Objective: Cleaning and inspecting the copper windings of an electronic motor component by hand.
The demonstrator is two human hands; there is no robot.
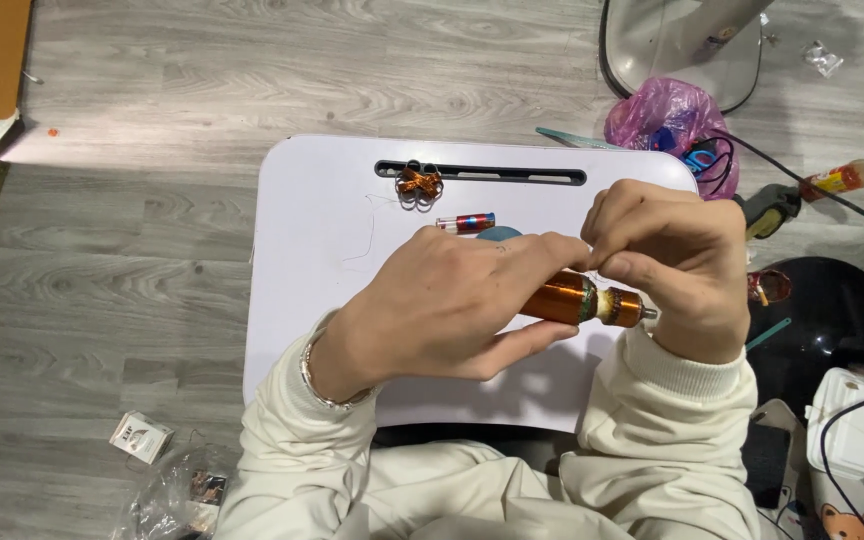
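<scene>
Copper-wound cylindrical coil (564, 298), gripped by both hands

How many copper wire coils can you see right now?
2: a large coil held between the left hand and right hand, and a small coil near the tray's slot. Others may be hidden.

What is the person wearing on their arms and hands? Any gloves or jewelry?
No gloves: both hands are bare. The left hand and the right hand come out of long cream-coloured sleeves of soft, thick fabric with ribbed cuffs. On the left wrist sits a thin silver-coloured bracelet. I see no rings and no watch.
</scene>
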